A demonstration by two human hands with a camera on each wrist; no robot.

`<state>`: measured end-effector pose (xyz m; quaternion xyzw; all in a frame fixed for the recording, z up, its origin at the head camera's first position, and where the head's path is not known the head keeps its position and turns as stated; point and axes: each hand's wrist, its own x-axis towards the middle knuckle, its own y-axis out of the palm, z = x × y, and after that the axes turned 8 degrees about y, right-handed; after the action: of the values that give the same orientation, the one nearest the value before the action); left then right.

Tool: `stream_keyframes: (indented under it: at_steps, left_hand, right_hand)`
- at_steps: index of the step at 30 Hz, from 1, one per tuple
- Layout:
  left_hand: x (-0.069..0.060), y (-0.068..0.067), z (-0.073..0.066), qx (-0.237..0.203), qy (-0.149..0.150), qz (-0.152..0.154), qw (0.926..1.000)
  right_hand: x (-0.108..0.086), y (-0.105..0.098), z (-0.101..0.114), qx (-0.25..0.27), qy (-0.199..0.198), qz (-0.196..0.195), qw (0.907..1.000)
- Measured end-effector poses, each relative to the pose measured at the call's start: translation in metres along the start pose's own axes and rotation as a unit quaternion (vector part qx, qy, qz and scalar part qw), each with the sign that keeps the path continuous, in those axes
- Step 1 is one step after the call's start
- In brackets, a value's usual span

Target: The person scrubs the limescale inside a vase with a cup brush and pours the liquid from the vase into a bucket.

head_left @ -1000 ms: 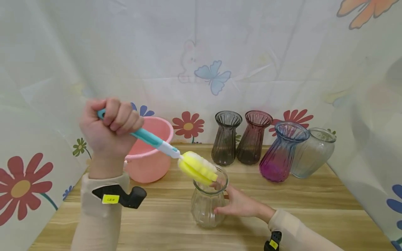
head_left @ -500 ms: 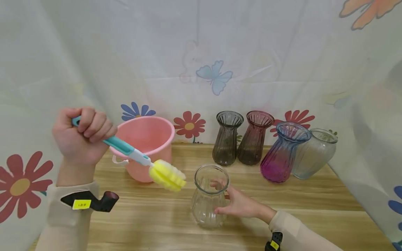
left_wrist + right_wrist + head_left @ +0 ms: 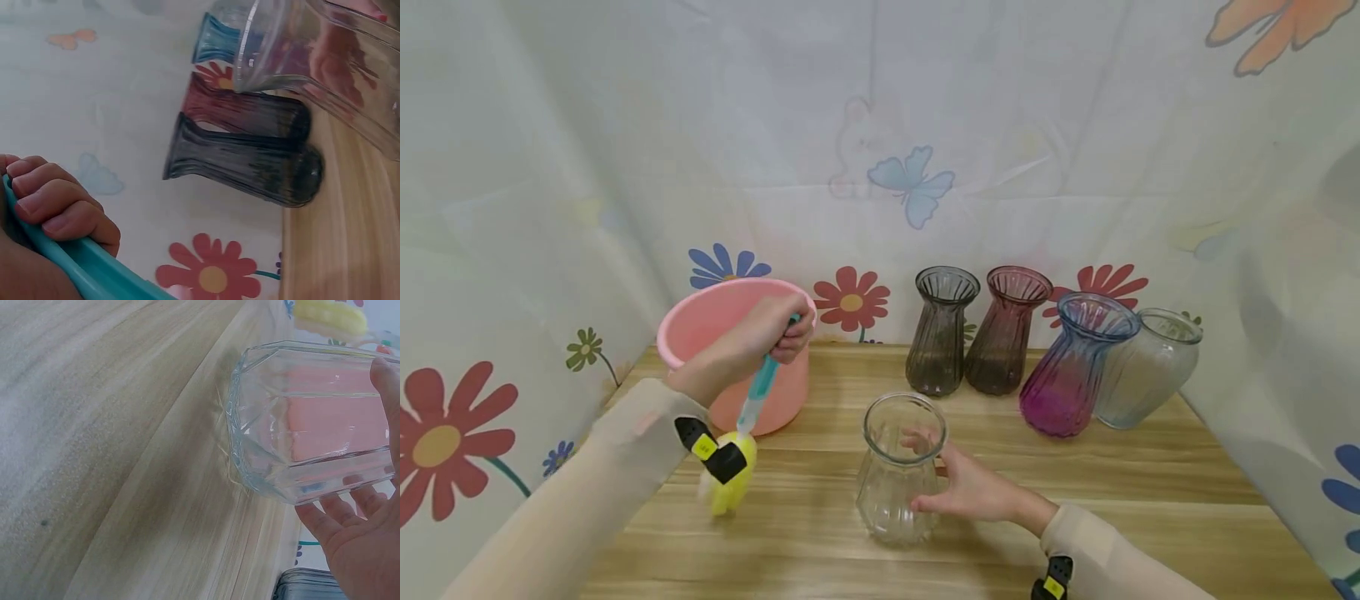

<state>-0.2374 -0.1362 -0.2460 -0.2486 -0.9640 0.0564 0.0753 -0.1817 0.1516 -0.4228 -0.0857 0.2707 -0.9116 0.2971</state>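
At the left, the left hand point(image 3: 782, 327) is gripping a brush point(image 3: 763, 379), its fingers clamping round the teal handle. The handle is turning white lower down, and the slightly blurred yellow head point(image 3: 737, 475) is pointing down in front of the bucket; whether it is touching the counter I cannot tell. Further right, towards the front middle of the counter, a clear vase point(image 3: 880, 500) is standing upright, showing a round rim, a narrower neck and a faceted body. The right hand point(image 3: 973, 490) is holding it from the right, thumb and fingers clamping on opposite sides.

Near the back left corner, a pink bucket point(image 3: 786, 392) is sitting behind the left hand, which is partly hiding its inside. Along the back edge, right of middle, a grey vase point(image 3: 935, 346) and a reddish vase point(image 3: 1003, 346) are standing side by side. Towards the back right corner, a blue-and-magenta vase point(image 3: 1063, 387) is partly covering a clear jar point(image 3: 1150, 375).

The wood-grain counter point(image 3: 805, 508) is carrying everything, and a pale flowered sheet point(image 3: 760, 125) is hanging around it.
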Motion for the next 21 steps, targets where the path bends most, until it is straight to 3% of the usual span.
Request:
stream_keyframes:
  at_steps: [4, 9, 13, 15, 18, 21]
  left_hand:
    - [0.017, 0.014, 0.024, 0.034, -0.063, -0.003, 0.9974]
    - [0.036, 0.025, 0.051, 0.065, -0.096, -0.003, 0.9933]
    - [0.049, 0.032, 0.071, 0.125, -0.071, -0.038, 0.9888]
    - [0.055, 0.034, 0.082, 0.17, -0.046, -0.064, 0.9823]
    - [0.064, 0.036, 0.101, 0.237, -0.009, -0.096, 0.9667]
    - [0.072, 0.038, 0.12, 0.254, 0.014, -0.096, 0.9623]
  right_hand:
    - [0.0, 0.0, 0.0, -0.006, 0.0, -0.003, 1.0]
    - [0.0, 0.001, 0.002, 0.001, 0.003, -0.004, 1.0]
    - [0.001, 0.001, 0.002, 0.003, 0.002, -0.005, 1.0]
    - [0.001, 0.001, 0.001, 0.0, -0.004, -0.008, 1.0]
    - [0.001, 0.002, 0.0, -0.006, -0.012, -0.014, 0.9998]
    - [-0.001, 0.002, -0.001, -0.006, -0.014, -0.015, 0.9998]
